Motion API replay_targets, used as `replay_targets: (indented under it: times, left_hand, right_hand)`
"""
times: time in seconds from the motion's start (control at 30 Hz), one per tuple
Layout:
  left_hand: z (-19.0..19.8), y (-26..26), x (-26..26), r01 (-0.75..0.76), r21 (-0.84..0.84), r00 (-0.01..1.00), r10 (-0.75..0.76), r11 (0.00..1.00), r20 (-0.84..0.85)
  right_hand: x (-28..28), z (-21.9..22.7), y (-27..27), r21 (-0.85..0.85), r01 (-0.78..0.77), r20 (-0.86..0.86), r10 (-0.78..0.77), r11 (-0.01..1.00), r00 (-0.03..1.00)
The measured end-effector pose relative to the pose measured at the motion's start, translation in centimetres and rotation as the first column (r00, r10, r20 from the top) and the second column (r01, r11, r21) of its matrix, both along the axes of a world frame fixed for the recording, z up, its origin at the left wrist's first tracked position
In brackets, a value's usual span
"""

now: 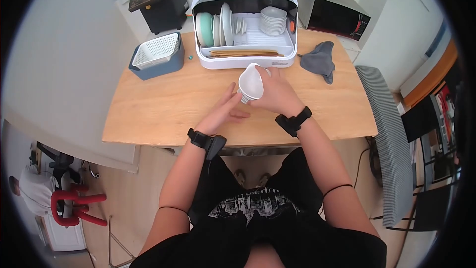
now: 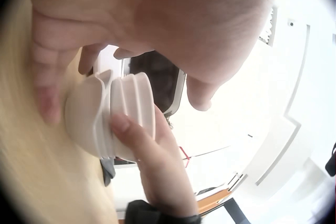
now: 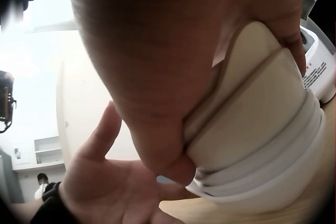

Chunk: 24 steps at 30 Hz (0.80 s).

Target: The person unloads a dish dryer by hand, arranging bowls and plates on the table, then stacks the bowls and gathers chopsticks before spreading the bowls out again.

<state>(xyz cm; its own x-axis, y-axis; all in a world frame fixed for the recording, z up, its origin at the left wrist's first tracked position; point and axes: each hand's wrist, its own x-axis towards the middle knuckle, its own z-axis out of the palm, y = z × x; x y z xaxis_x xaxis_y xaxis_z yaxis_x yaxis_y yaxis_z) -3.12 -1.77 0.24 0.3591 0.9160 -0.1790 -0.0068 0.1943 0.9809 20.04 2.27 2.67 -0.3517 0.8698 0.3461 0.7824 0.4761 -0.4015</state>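
My right hand (image 1: 277,92) grips a small stack of white bowls (image 1: 250,83) over the table, close in front of the white dish box (image 1: 243,63). The stack lies tilted on its side, and the right wrist view shows several nested rims (image 3: 262,155). In that view the thumb and fingers are on opposite sides of the bowls. My left hand (image 1: 223,111) is just left of the stack, fingers extended and palm toward it. From the left wrist view, the left fingers reach past the bowls (image 2: 86,113) without curling round them.
Inside the dish box stand plates (image 1: 227,25), a stack of small dishes (image 1: 273,21) and chopsticks (image 1: 243,53) along the front. A blue basin (image 1: 153,71) with a white basket (image 1: 154,52) sits left. A grey cloth (image 1: 319,61) lies right, before a microwave (image 1: 333,15).
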Motion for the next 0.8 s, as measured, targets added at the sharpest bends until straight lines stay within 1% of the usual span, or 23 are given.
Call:
replay_targets:
  times: [0.07, 0.1, 0.17, 0.2, 0.23, 0.27, 0.3, 0.37, 0.4, 0.43, 0.47, 0.5, 0.53, 0.57, 0.6, 0.63, 0.67, 0.7, 0.73, 0.77, 0.8]
  left_hand:
    - [0.4, 0.4, 1.7, 0.024, -0.144, 0.982, 0.003, 0.989, 0.187]
    - [0.2, 0.8, 2.4, 0.03, -0.137, 0.981, -0.003, 0.99, 0.192]
    - [-0.6, 2.1, 3.6, 0.078, -0.207, 0.928, 0.005, 0.975, 0.373]
    - [-0.9, 2.7, 4.0, 0.083, -0.197, 0.925, -0.002, 0.977, 0.381]
    - [-1.3, 3.2, 4.3, 0.081, -0.268, 0.91, 0.039, 0.96, 0.413]
    - [-1.7, 3.6, 4.6, 0.083, -0.338, 0.894, 0.08, 0.938, 0.441]
    - [-2.3, 3.9, 4.7, 0.087, -0.328, 0.891, 0.074, 0.941, 0.448]
    - [-3.4, 4.2, 4.9, 0.098, -0.361, 0.855, 0.107, 0.928, 0.508]
    - [-3.4, 4.3, 4.9, 0.097, -0.352, 0.853, 0.104, 0.931, 0.512]
    - [-3.4, 4.3, 4.9, 0.085, -0.375, 0.856, 0.125, 0.923, 0.502]
    - [-3.5, 4.3, 4.8, 0.071, -0.399, 0.858, 0.148, 0.914, 0.491]
    - [-3.0, 3.9, 4.7, 0.042, -0.404, 0.856, 0.175, 0.914, 0.486]
    - [-2.7, 3.6, 4.4, 0.039, -0.4, 0.855, 0.177, 0.916, 0.487]
    - [-2.4, 3.4, 3.9, 0.013, -0.396, 0.858, 0.193, 0.918, 0.477]
    - [-2.2, 3.2, 3.4, -0.012, -0.392, 0.86, 0.21, 0.92, 0.466]
    - [-2.2, 3.0, 2.8, -0.016, -0.387, 0.86, 0.21, 0.922, 0.465]
    - [-2.1, 2.8, 2.1, -0.048, -0.375, 0.85, 0.235, 0.926, 0.471]
    - [-2.1, 2.7, 1.4, -0.081, -0.362, 0.84, 0.259, 0.929, 0.477]
    - [-2.3, 2.7, 0.7, -0.085, -0.356, 0.841, 0.258, 0.931, 0.475]
    - [-2.6, 2.6, 0.0, -0.102, -0.349, 0.831, 0.273, 0.932, 0.485]
    - [-2.9, 2.5, -0.6, -0.121, -0.343, 0.819, 0.289, 0.932, 0.496]
  right_hand:
    - [0.2, -0.1, 0.1, -0.008, 0.021, 0.032, -0.02, 1.0, 0.999]
    - [0.2, -0.3, 0.2, 0.009, 0.011, 0.049, -0.012, 1.0, 0.999]
    - [0.3, -0.6, 0.3, 0.036, 0.005, 0.075, -0.008, 0.999, 0.997]
    - [0.3, -0.4, 0.1, 0.0, 0.013, 0.068, -0.013, 1.0, 0.998]
    - [0.5, -0.3, -0.1, -0.036, 0.02, 0.06, -0.018, 0.999, 0.998]
    - [0.7, -0.8, 0.0, -0.027, 0.023, 0.068, -0.021, 0.999, 0.997]
    - [1.1, -1.5, 0.4, -0.03, 0.01, 0.093, -0.007, 0.999, 0.996]
    - [1.9, -1.0, 0.3, -0.03, -0.028, 0.134, 0.032, 0.999, 0.991]
    - [2.5, -0.6, 0.9, -0.021, -0.03, 0.138, 0.033, 0.999, 0.99]
    - [3.2, -0.5, 1.9, -0.086, -0.056, -0.023, 0.054, 0.995, 0.998]
    - [4.0, -0.4, 3.1, -0.148, -0.093, -0.185, 0.065, 0.985, 0.981]
    - [4.9, -0.5, 4.8, -0.123, -0.06, -0.218, 0.032, 0.991, 0.975]
    - [5.4, 0.4, 6.1, -0.118, -0.064, -0.217, 0.037, 0.991, 0.975]
    - [5.9, 1.4, 7.6, -0.209, -0.086, -0.474, -0.025, 0.974, 0.88]
    - [6.3, 2.3, 9.1, -0.29, -0.132, -0.687, -0.11, 0.948, 0.718]
    - [6.8, 3.0, 10.9, -0.285, -0.136, -0.69, -0.104, 0.949, 0.717]
    - [7.0, 3.7, 12.8, -0.406, -0.186, -0.765, -0.221, 0.895, 0.605]
    - [7.0, 4.1, 14.8, -0.508, -0.255, -0.804, -0.346, 0.823, 0.484]
    - [6.7, 4.2, 16.7, -0.502, -0.259, -0.808, -0.34, 0.825, 0.482]
    - [6.2, 4.1, 18.5, -0.569, -0.262, -0.811, -0.481, 0.779, 0.333]
    - [5.7, 3.5, 21.0, -0.631, -0.28, -0.775, -0.607, 0.724, 0.177]
